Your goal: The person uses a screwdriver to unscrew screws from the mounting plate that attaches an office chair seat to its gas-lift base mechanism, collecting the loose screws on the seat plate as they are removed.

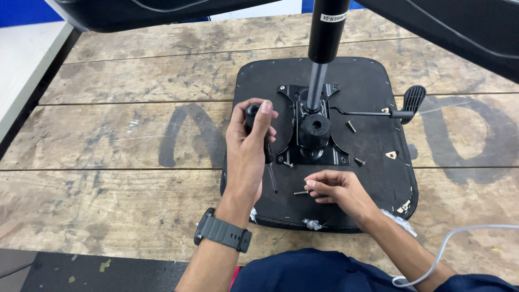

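Our left hand (250, 145) has its grip clenched around a black-handled screwdriver (260, 141), tip down over the upturned black seat base (378, 162); our right hand (338, 189) pinches a small screw (300, 192) just beside it. Beyond them sits the metal mounting plate (312, 130) with its gas cylinder (324, 43), loose screws (351, 126) and a lever (413, 98), all on the worn wooden counter (108, 135)

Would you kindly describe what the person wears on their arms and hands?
Both hands are bare, without gloves or rings that show. The left hand has a dark grey watch with a ribbed strap at the wrist. The right hand has nothing at the wrist. Both forearms are uncovered; a dark blue sleeve begins near the right elbow.
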